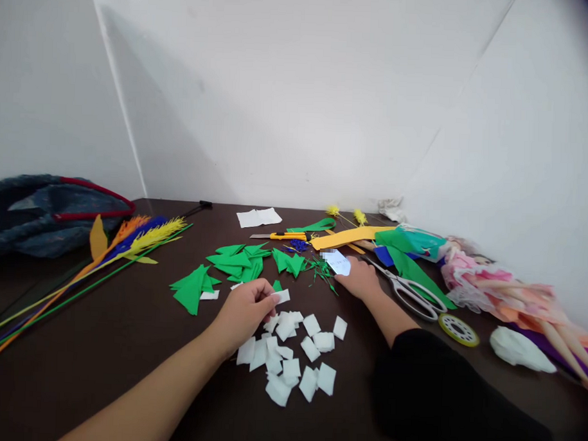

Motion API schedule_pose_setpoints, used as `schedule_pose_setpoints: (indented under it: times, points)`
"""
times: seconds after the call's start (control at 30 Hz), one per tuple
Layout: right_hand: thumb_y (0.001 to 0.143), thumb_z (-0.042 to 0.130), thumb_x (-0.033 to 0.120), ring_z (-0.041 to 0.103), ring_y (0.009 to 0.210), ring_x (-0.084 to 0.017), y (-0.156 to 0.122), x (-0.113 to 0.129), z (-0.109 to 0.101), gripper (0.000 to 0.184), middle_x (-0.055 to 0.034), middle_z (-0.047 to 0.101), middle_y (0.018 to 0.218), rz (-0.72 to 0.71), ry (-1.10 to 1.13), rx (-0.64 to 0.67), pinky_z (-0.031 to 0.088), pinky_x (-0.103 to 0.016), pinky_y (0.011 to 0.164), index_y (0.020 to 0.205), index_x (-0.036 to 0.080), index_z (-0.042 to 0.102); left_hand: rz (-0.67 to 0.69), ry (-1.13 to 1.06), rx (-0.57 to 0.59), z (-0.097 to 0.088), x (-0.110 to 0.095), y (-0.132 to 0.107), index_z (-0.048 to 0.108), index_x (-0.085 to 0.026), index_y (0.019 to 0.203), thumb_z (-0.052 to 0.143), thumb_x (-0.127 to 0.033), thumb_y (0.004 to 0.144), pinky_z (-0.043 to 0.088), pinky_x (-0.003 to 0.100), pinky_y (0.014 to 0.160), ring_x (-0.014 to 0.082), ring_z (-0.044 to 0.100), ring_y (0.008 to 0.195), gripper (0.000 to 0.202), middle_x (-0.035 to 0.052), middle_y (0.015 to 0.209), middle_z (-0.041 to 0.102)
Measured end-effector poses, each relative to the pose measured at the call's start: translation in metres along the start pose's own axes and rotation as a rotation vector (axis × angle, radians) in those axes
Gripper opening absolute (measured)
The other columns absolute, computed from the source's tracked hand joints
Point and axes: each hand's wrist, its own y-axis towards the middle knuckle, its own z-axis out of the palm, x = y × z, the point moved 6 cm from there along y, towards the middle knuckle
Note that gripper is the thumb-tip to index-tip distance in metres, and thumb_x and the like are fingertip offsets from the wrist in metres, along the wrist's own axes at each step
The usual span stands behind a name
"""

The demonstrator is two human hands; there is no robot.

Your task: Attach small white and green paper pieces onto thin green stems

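My left hand (pixel 245 312) is curled near the table's middle, pinching a small white paper square (pixel 282 296) between thumb and fingers. Just below it lies a heap of several white paper squares (pixel 292 359) on the dark table (pixel 116 343). My right hand (pixel 358 279) reaches further back, fingers bent over a small pale piece (pixel 338 262) beside green paper shreds (pixel 321 271); whether it grips the piece is unclear. Green paper triangles (pixel 239 262) lie behind my left hand.
Scissors (pixel 412 292) and a tape roll (pixel 458 330) lie right of my right hand. A yellow utility knife (pixel 280 235), coloured paper sheets (pixel 365 239), dolls (pixel 503 295), a white lump (pixel 521 349), feather stems (pixel 94 258) and a dark bag (pixel 43 212) ring the table.
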Motion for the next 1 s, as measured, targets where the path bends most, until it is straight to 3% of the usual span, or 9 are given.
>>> schedule_pose_setpoints:
  times: [0.13, 0.47, 0.57, 0.63, 0.73, 0.83, 0.9, 1.0]
  points:
    - [0.067, 0.053, 0.048, 0.045, 0.104, -0.030, 0.004, 0.000, 0.000, 0.059, -0.0149, 0.051, 0.109, -0.019, 0.024, -0.053, 0.032, -0.038, 0.082, 0.116, 0.016, 0.043, -0.014, -0.025, -0.019, -0.006, 0.001, -0.002, 0.048, -0.018, 0.064, 0.051, -0.033, 0.072, 0.038, 0.023, 0.050, 0.0112, 0.050, 0.048, 0.017, -0.0022, 0.053, 0.056]
    - [0.066, 0.056, 0.043, 0.045, 0.105, -0.032, 0.005, 0.002, -0.003, 0.066, -0.0158, 0.051, 0.112, -0.008, 0.027, -0.043, 0.033, -0.040, 0.082, 0.124, 0.017, 0.039, -0.004, -0.064, -0.064, -0.015, 0.007, 0.000, 0.048, -0.018, 0.065, 0.051, -0.034, 0.073, 0.040, 0.024, 0.051, 0.0109, 0.050, 0.050, 0.018, -0.0022, 0.055, 0.055]
    - [0.065, 0.059, 0.043, 0.040, 0.109, -0.037, -0.005, 0.009, -0.015, 0.068, -0.0169, 0.046, 0.119, 0.017, 0.064, -0.138, 0.034, -0.046, 0.081, 0.125, 0.020, 0.038, 0.004, -0.061, -0.093, -0.018, 0.007, 0.000, 0.048, -0.018, 0.065, 0.051, -0.035, 0.073, 0.039, 0.023, 0.051, 0.0110, 0.050, 0.050, 0.018, -0.0022, 0.056, 0.056]
    - [0.065, 0.060, 0.042, 0.037, 0.111, -0.037, -0.020, 0.027, -0.032, 0.060, -0.0160, 0.044, 0.122, -0.054, 0.153, -0.296, 0.033, -0.048, 0.083, 0.119, 0.019, 0.046, 0.022, -0.024, -0.111, -0.020, 0.006, 0.000, 0.048, -0.018, 0.065, 0.050, -0.035, 0.073, 0.038, 0.023, 0.050, 0.0114, 0.051, 0.049, 0.019, -0.0022, 0.055, 0.056]
    - [0.073, 0.055, 0.031, 0.048, 0.098, -0.026, -0.061, 0.080, -0.058, 0.028, -0.0111, 0.057, 0.100, -0.427, 0.421, -0.468, 0.037, -0.039, 0.085, 0.097, 0.017, 0.057, 0.051, 0.047, -0.133, -0.021, 0.008, 0.001, 0.048, -0.018, 0.063, 0.049, -0.035, 0.074, 0.037, 0.024, 0.050, 0.0123, 0.050, 0.049, 0.020, -0.0020, 0.053, 0.056]
    - [0.076, 0.053, 0.026, 0.054, 0.075, -0.018, -0.105, 0.132, -0.064, 0.012, -0.0051, 0.059, 0.078, -0.744, 0.644, -0.388, 0.045, -0.030, 0.070, 0.083, 0.018, 0.059, 0.100, 0.100, -0.170, -0.023, 0.009, 0.004, 0.050, -0.018, 0.063, 0.048, -0.036, 0.074, 0.036, 0.024, 0.050, 0.0129, 0.049, 0.050, 0.022, -0.0018, 0.053, 0.055]
    - [0.074, 0.055, 0.022, 0.055, 0.072, -0.017, -0.123, 0.153, -0.063, 0.009, -0.0034, 0.059, 0.073, -0.797, 0.747, -0.338, 0.046, -0.029, 0.067, 0.081, 0.019, 0.059, 0.151, 0.129, -0.208, -0.026, 0.005, 0.003, 0.051, -0.018, 0.064, 0.047, -0.036, 0.075, 0.036, 0.024, 0.051, 0.0130, 0.049, 0.052, 0.022, -0.0020, 0.055, 0.055]
    - [0.071, 0.057, 0.017, 0.058, 0.068, -0.015, -0.129, 0.163, -0.054, 0.012, -0.0028, 0.062, 0.074, -0.765, 0.951, -0.223, 0.049, -0.028, 0.063, 0.082, 0.019, 0.060, 0.236, 0.166, -0.270, -0.030, -0.005, -0.001, 0.054, -0.019, 0.069, 0.046, -0.033, 0.076, 0.036, 0.023, 0.053, 0.0128, 0.048, 0.057, 0.018, -0.0029, 0.059, 0.055]
